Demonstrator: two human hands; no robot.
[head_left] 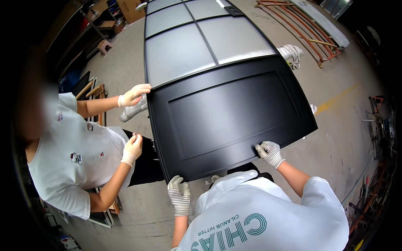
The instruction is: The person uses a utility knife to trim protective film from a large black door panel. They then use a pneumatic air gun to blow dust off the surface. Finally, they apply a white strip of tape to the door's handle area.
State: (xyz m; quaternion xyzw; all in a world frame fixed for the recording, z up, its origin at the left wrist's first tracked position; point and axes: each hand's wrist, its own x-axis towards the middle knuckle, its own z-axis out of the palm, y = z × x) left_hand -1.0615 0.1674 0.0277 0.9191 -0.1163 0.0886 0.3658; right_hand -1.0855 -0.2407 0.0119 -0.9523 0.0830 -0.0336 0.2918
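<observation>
A large black door [234,113] lies flat in front of me, a moulded rectangle in its near panel and frosted glass panes [180,54] farther off. My left hand [180,195], in a striped white glove, is closed at the door's near left corner with bent fingers against the edge. My right hand [271,154], gloved alike, curls over the near edge right of the middle, its fingertips partly hidden. On the left a co-worker's gloved hand [135,95] touches the door's side edge. That person's other hand [132,149] is pinched beside it, around something too small to name.
Plastic-wrapped support ends [135,111] stick out beneath the door on both sides. Reddish metal frames [299,29] lie on the floor at the far right. Shelving with boxes [130,10] stands far left, near a small stool [105,47]. Tools and clutter line the right rim.
</observation>
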